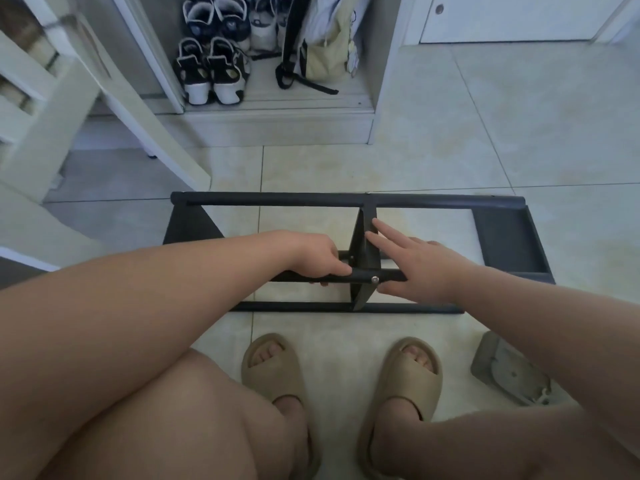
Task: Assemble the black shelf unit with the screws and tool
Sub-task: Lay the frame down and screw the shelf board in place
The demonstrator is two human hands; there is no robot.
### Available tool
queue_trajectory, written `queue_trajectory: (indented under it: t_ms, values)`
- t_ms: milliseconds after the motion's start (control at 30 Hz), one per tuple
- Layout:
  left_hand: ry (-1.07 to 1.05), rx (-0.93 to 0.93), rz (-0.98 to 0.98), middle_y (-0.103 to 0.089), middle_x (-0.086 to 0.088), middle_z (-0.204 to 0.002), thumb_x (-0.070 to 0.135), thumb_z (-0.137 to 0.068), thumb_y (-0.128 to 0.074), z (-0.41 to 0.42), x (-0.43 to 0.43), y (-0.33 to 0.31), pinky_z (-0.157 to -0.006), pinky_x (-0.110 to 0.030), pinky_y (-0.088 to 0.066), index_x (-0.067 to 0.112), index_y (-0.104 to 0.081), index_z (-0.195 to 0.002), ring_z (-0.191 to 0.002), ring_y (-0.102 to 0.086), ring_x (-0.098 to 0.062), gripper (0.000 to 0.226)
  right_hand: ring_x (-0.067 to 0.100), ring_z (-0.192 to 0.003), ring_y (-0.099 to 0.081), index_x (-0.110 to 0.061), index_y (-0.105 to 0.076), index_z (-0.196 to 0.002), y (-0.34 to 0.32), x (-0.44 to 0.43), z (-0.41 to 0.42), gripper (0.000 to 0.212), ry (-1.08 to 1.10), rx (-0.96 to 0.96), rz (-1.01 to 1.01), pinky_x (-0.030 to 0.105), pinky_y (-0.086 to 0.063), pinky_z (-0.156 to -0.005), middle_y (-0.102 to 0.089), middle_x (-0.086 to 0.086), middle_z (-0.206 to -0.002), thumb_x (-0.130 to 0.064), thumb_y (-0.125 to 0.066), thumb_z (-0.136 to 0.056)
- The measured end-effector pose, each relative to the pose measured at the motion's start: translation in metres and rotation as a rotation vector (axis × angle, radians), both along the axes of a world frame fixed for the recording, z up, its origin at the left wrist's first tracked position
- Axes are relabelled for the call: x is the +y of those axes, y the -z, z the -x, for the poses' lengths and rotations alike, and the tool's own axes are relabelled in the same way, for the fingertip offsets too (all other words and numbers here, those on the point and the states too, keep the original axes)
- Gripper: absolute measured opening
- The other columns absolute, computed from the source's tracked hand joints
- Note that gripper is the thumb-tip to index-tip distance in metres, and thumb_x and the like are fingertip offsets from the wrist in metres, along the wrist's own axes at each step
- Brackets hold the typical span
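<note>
The black shelf unit (pixel 277 199) lies on the tiled floor in front of my feet, a frame of long black rails with end panels and a middle upright panel (pixel 363 251). My left hand (pixel 317 258) grips the near upper rail just left of the middle panel, fingers curled round it. A silver screw head (pixel 374 280) shows on that rail beside the panel. My right hand (pixel 412 263) lies with straight fingers against the panel's right face, thumb along the rail. No tool is visible in either hand.
A grey plastic piece (pixel 512 372) lies on the floor at the right near my right forearm. Behind the frame stands a white cabinet with sneakers (pixel 211 71) and a bag (pixel 325 46). A white chair frame (pixel 104 109) stands at the left. My sandalled feet (pixel 273 368) are close to the shelf.
</note>
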State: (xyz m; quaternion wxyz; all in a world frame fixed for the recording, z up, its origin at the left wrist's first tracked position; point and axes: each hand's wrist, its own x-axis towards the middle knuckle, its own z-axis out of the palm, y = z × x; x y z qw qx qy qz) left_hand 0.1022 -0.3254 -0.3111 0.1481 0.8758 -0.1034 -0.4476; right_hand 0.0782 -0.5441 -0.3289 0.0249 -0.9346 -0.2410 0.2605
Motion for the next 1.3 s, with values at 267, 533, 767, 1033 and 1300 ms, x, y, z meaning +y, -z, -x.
queue_trajectory:
  t_ms: [267,533,767,1033,1300]
  values:
    - [0.168,-0.241,-0.223,-0.058,-0.002,-0.107,0.023,-0.095,-0.062,0.031,-0.007,-0.005,-0.067,-0.033,-0.04,0.02,-0.054,-0.12,-0.093,-0.057,-0.024,0.027,0.026,-0.131,-0.05,-0.03,-0.025,-0.155,-0.016,-0.011,0.022,0.062,0.05,0.104,0.18,0.045,-0.048,-0.101,-0.047,-0.002,-0.149,-0.041,-0.052,-0.1]
    - [0.176,-0.476,-0.252,-0.046,-0.001,-0.084,0.004,-0.091,-0.051,0.031,-0.006,-0.007,-0.049,-0.03,-0.029,0.021,-0.043,-0.099,-0.07,-0.048,-0.02,0.02,0.022,-0.094,-0.059,-0.025,-0.049,-0.122,-0.009,-0.016,0.01,0.021,0.083,-0.062,0.281,0.033,-0.039,-0.063,-0.06,-0.003,-0.111,-0.021,-0.049,-0.102]
    - [0.027,-0.708,-0.135,-0.057,-0.002,-0.096,0.021,-0.098,-0.056,0.001,0.011,-0.009,-0.065,-0.036,-0.036,0.022,-0.036,-0.102,-0.08,-0.05,-0.022,0.021,0.022,-0.103,-0.054,-0.028,-0.048,-0.13,-0.015,-0.015,-0.017,0.03,0.229,-0.29,0.112,0.041,-0.039,-0.095,-0.058,-0.003,-0.115,-0.015,-0.045,-0.104]
    - [-0.052,-0.895,-0.076,-0.052,-0.005,-0.123,0.026,-0.103,-0.049,-0.093,0.025,0.027,-0.078,-0.035,-0.036,0.019,-0.051,-0.126,-0.1,-0.052,-0.026,0.025,0.026,-0.133,-0.043,-0.033,-0.04,-0.146,0.014,-0.001,-0.111,0.041,0.353,-0.495,0.06,0.064,-0.025,-0.114,-0.05,-0.004,-0.142,-0.022,-0.042,-0.107]
    - [-0.082,-0.938,-0.172,-0.053,-0.004,-0.121,0.014,-0.099,-0.049,-0.194,0.024,0.095,-0.091,-0.038,-0.034,0.02,-0.049,-0.121,-0.107,-0.05,-0.027,0.022,0.027,-0.128,-0.046,-0.027,-0.043,-0.144,0.084,0.004,-0.213,0.046,0.352,-0.575,0.059,0.059,-0.026,-0.114,-0.053,-0.002,-0.138,-0.009,-0.048,-0.101]
